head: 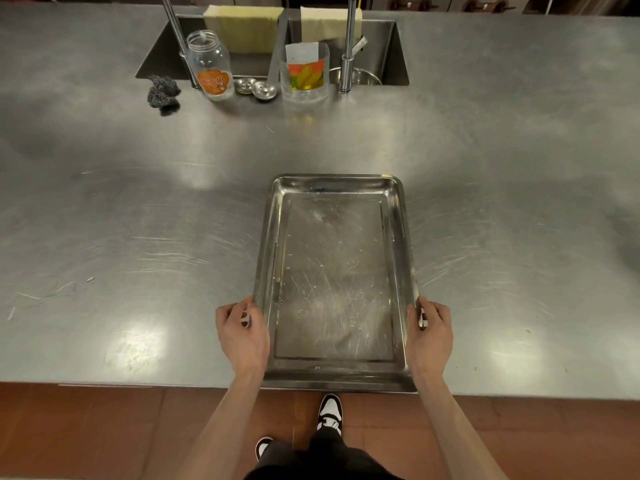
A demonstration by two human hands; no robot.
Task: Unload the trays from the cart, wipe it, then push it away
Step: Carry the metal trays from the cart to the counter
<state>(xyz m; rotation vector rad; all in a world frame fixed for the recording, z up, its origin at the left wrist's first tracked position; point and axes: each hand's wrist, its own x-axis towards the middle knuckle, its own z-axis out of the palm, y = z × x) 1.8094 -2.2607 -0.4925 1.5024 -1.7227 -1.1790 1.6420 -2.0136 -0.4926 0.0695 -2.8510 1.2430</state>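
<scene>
**On the steel counter: one tray held at both sides**

Across nearly the whole view runs one steel counter (121, 220), scratched and shiny. One double sink (394, 53) is sunk into its far part, and two upright tap pipes (348, 46) rise there. Two pale yellow cloths (242, 27) hang over the back edge of the sink.

One metal tray (400, 244), rectangular and with nothing on it but small specks, lies on the counter at the near edge, long side pointing away from the person. Its near short rim reaches the counter edge. The left hand (242, 336) grips the left rim near the close corner, fingers curled at the outside and thumb on the rim. The right hand (431, 336) grips the right rim in the same way. Both forearms are bare.

Beside the sink stand two clear containers. One plastic jar (209, 65), without lid, has an orange label; its writing is too blurred to read. One cut-open clear container (304, 72) has a red, yellow and green label, also not readable. Between them lie two small round metal strainers (256, 88), touching each other. One clump of dark steel wool (162, 93) lies left of the jar.

Below the counter, red floor tiles (86, 431) and two black-and-white shoes (329, 414) are visible
</scene>
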